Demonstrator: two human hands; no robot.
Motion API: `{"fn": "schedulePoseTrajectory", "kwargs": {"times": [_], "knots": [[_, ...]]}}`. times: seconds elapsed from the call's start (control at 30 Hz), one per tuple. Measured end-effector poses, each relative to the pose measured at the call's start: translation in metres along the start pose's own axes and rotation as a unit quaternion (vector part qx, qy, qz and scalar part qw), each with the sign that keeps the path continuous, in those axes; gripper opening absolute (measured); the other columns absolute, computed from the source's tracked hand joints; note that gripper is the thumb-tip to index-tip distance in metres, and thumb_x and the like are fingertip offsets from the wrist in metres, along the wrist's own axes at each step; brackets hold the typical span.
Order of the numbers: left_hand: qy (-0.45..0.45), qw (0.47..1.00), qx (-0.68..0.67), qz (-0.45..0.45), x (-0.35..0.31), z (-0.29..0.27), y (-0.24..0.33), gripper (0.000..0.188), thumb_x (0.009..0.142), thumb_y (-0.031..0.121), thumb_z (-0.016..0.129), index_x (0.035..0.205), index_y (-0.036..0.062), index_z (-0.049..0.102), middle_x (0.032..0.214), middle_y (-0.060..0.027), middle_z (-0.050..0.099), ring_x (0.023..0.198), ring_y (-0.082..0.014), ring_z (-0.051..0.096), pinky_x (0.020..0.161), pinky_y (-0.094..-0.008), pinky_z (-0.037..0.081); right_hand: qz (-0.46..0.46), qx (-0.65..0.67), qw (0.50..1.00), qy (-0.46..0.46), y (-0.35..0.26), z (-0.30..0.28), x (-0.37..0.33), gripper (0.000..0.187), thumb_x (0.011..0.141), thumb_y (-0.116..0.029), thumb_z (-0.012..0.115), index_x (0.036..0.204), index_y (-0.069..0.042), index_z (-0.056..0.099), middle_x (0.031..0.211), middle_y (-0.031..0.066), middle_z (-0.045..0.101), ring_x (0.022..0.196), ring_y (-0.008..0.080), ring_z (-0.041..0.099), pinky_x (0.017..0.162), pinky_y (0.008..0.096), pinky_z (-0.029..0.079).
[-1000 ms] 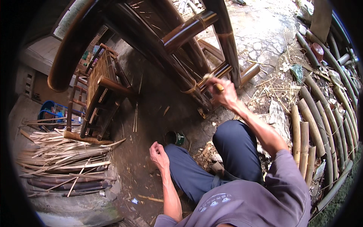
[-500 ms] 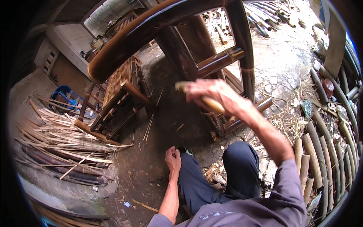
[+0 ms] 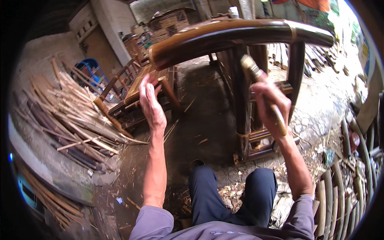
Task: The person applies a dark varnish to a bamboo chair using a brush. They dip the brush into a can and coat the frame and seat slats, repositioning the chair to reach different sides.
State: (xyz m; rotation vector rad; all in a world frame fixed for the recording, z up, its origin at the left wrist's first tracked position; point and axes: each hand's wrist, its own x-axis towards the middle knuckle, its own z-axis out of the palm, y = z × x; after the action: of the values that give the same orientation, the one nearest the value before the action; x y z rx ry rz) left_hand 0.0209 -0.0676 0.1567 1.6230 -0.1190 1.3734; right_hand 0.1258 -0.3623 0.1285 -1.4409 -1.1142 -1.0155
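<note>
A paintbrush [image 3: 249, 63] with pale bristles and a wooden handle is gripped in my right hand [image 3: 271, 98], bristles pointing up and to the left. It is in front of the posts of a dark, glossy bamboo chair [image 3: 224, 34], just under its thick curved top pole. My left hand [image 3: 152, 100] is raised, fingers loosely stretched and holding nothing visible. It is just below the left end of that pole, apart from it as far as I can see. Beside it, farther off, stands a lower bamboo bench [image 3: 134, 90] with a slatted top.
Split bamboo strips [image 3: 76, 116] lie heaped at the left, with a blue tub [image 3: 89, 69] behind them. Cut bamboo poles [image 3: 340, 188] line the right side, and more poles [image 3: 316, 58] lie at the back right. Shavings litter the floor near my knees.
My left hand has risen from my knee toward the pole's left end. My right hand with the paintbrush has moved right, and the brush now points upward. The view has tilted up.
</note>
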Motion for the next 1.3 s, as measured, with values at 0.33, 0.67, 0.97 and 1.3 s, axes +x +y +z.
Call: {"fn": "schedulePoseTrajectory", "kwargs": {"times": [0.33, 0.67, 0.97, 1.3], "knots": [[0.021, 0.967, -0.25, -0.041, 0.027, 0.038, 0.023, 0.075, 0.099, 0.061, 0.022, 0.144, 0.0027, 0.032, 0.143, -0.0195, 0.041, 0.135, -0.0287, 0.036, 0.115, -0.0415, 0.022, -0.044, 0.211, 0.975, -0.052, -0.06, 0.124, 0.102, 0.022, 0.077, 0.0, 0.065, 0.098, -0.005, 0.065, 0.095, 0.0112, 0.069, 0.093, 0.0255, 0.068, 0.082, 0.0378, 0.054], [0.008, 0.998, -0.04, 0.046, 0.031, 0.04, 0.009, 0.074, 0.099, 0.061, 0.026, 0.147, 0.0053, 0.029, 0.149, -0.0221, 0.033, 0.138, -0.0303, 0.032, 0.116, -0.0427, 0.018, 0.13, -0.304, 0.928, 0.173, 0.166, -0.224, 0.127, 0.016, 0.094, -0.018, 0.058, 0.106, -0.017, 0.069, 0.082, 0.0029, 0.072, 0.073, 0.011, 0.067, 0.063, 0.028, 0.053], [0.04, 0.991, 0.099, 0.082, 0.026, 0.038, 0.009, 0.068, 0.102, 0.052, 0.023, 0.15, 0.0042, 0.023, 0.155, -0.017, 0.022, 0.143, -0.0314, 0.025, 0.118, -0.0458, 0.016, 0.011, -0.321, 0.944, 0.069, 0.179, -0.178, 0.113, 0.02, 0.086, -0.02, 0.061, 0.102, -0.014, 0.072, 0.096, 0.0054, 0.073, 0.081, 0.0181, 0.071, 0.068, 0.0288, 0.057], [0.058, 0.984, 0.138, 0.095, 0.026, 0.053, 0.003, 0.059, 0.104, 0.044, 0.027, 0.148, 0.0048, 0.028, 0.154, -0.0158, 0.024, 0.142, -0.0279, 0.026, 0.117, -0.0456, 0.022, 0.185, -0.017, 0.959, 0.213, 0.161, -0.182, 0.087, 0.018, 0.093, -0.013, 0.056, 0.103, -0.006, 0.069, 0.09, 0.0058, 0.068, 0.084, 0.0139, 0.063, 0.078, 0.0267, 0.05]]}}
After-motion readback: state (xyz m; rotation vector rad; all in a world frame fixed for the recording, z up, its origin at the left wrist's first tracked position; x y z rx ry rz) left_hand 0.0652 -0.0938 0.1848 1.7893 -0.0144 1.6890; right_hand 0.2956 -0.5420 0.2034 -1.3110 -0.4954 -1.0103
